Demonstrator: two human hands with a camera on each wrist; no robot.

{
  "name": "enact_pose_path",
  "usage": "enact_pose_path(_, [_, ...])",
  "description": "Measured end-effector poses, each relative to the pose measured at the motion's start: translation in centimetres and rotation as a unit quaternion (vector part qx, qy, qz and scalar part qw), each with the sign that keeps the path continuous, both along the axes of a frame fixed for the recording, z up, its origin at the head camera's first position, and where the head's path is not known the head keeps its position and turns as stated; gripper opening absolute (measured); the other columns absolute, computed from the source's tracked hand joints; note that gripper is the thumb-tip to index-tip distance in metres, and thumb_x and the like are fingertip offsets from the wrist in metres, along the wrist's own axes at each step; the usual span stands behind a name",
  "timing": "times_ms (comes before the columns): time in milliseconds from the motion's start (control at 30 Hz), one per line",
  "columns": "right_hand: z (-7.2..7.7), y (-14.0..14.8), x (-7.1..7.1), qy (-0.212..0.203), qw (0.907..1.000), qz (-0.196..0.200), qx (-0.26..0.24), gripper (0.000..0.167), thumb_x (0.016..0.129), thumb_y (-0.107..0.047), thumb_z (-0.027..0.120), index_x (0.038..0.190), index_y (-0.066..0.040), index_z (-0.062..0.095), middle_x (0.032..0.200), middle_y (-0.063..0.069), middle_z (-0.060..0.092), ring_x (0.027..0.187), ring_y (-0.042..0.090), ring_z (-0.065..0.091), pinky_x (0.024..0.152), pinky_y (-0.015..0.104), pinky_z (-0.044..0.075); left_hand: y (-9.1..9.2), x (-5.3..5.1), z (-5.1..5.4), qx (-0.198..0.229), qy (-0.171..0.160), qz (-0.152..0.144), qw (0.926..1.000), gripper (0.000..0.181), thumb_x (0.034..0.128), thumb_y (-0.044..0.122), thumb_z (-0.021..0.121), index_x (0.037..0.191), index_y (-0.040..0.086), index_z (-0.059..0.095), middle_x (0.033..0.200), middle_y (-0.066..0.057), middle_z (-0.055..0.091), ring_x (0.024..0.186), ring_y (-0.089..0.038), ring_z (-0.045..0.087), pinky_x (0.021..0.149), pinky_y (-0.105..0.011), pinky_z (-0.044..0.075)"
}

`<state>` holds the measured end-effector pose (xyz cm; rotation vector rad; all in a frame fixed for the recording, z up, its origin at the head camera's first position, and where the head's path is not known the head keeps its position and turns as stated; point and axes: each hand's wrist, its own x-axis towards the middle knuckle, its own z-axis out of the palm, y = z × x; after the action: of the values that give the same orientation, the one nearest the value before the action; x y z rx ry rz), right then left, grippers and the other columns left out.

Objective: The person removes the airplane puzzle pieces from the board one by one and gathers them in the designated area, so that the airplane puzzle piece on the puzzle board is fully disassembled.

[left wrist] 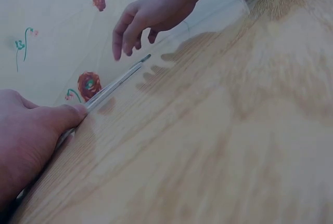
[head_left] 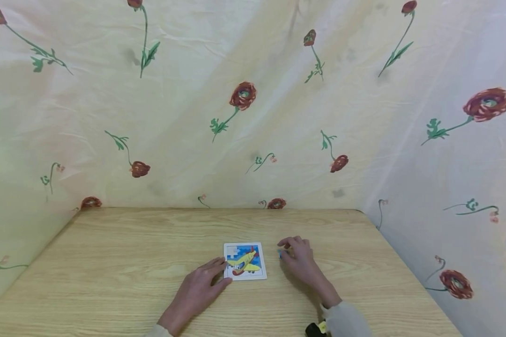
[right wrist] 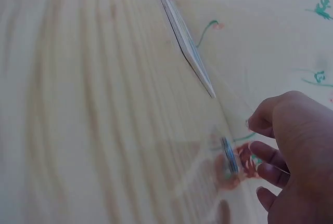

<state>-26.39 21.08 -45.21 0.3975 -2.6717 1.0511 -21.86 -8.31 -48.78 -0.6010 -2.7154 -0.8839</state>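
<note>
A square jigsaw puzzle [head_left: 246, 276] with a white frame lies flat on the table, showing a yellow airplane on blue. Its upper left part has a pale, piece-shaped area. My left hand [head_left: 199, 286] rests at the puzzle's left side, fingers on the left edge and thumb at the near left corner. In the left wrist view the thumb [left wrist: 70, 116] lies against the board's edge; the other fingers are hidden. To the right of the puzzle, a small blue puzzle piece [right wrist: 230, 155] lies on the table. My right hand [head_left: 300, 260] hovers beside it, fingers loosely bent and apart from it.
The wooden table [head_left: 122, 252] reaches back to a flower-print cloth [head_left: 185, 103], which also hangs along both sides. A black and yellow object [head_left: 315, 329] is by the right sleeve at the near edge of the view.
</note>
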Motion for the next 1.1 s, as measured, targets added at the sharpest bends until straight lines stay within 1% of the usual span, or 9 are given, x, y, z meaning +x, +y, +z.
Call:
enact_pose_path(133, [0.1,-1.6,0.0,0.004,0.9998,0.02,0.003,0.018,0.094,0.002,0.067,0.111,-0.005,0.07,0.103,0.007,0.059,0.099,0.026,0.046,0.081,0.039,0.038,0.0,0.0,0.0,0.001,0.001,-0.003,1.0,0.048,0.1002,0.04,0.069,0.133,0.005,0.07,0.143,-0.013,0.062,0.132,-0.034,0.058,0.101,-0.056,0.051])
enact_pose_path(233, [0.0,-2.7,-0.1,0.001,0.9993,0.036,0.006,0.016,0.097,0.0,0.065,0.112,-0.006,0.069,0.105,0.006,0.059,0.1,0.024,0.046,0.081,0.038,0.04,0.0,0.0,0.1,0.0,0.002,-0.005,1.0,0.048,0.1003,0.04,0.069,0.133,0.005,0.07,0.143,-0.014,0.062,0.132,-0.034,0.058,0.101,-0.056,0.051])
enact_pose_path(400, [-0.3,-4.3,-0.3,0.01,0.9982,0.057,0.015,0.013,0.098,-0.002,0.066,0.11,-0.007,0.069,0.105,0.005,0.059,0.102,0.025,0.046,0.082,0.04,0.041,-0.1,0.0,0.0,-0.005,0.005,-0.005,1.0,0.048,0.1007,0.04,0.068,0.133,0.005,0.07,0.143,-0.013,0.062,0.131,-0.034,0.059,0.101,-0.055,0.051])
enact_pose_path(500, [-0.7,-5.1,-0.7,0.027,0.9969,0.068,0.031,0.011,0.098,-0.003,0.067,0.107,-0.008,0.07,0.104,0.005,0.061,0.101,0.025,0.047,0.084,0.042,0.04,-0.2,0.0,0.0,-0.008,0.009,-0.005,0.9999,0.047,0.1008,0.04,0.068,0.133,0.005,0.07,0.142,-0.013,0.062,0.13,-0.033,0.059,0.1,-0.055,0.052])
enact_pose_path(667, [-1.3,-6.3,-1.3,0.055,0.9933,0.082,0.061,0.01,0.097,-0.004,0.068,0.106,-0.007,0.071,0.101,0.004,0.06,0.097,0.024,0.047,0.082,0.042,0.038,-0.2,-0.1,0.0,-0.012,0.013,-0.005,0.9998,0.047,0.1005,0.039,0.069,0.133,0.005,0.07,0.142,-0.013,0.062,0.13,-0.033,0.06,0.099,-0.054,0.053])
enact_pose_path(900, [-1.2,-7.5,-1.4,0.054,0.9912,0.082,0.09,0.013,0.097,-0.006,0.069,0.11,-0.006,0.07,0.101,0.005,0.056,0.096,0.024,0.045,0.08,0.04,0.038,-0.2,0.0,0.0,-0.013,0.015,-0.005,0.9998,0.046,0.0998,0.038,0.07,0.132,0.005,0.07,0.142,-0.013,0.063,0.13,-0.032,0.06,0.099,-0.053,0.053])
enact_pose_path(1100, [-1.3,-8.1,-1.5,0.058,0.988,0.073,0.124,0.018,0.098,-0.009,0.069,0.116,-0.007,0.068,0.109,0.008,0.055,0.099,0.025,0.044,0.082,0.043,0.039,-0.2,0.0,0.0,-0.017,0.02,-0.004,0.9996,0.047,0.0997,0.04,0.07,0.133,0.006,0.07,0.142,-0.012,0.063,0.13,-0.032,0.06,0.099,-0.053,0.053])
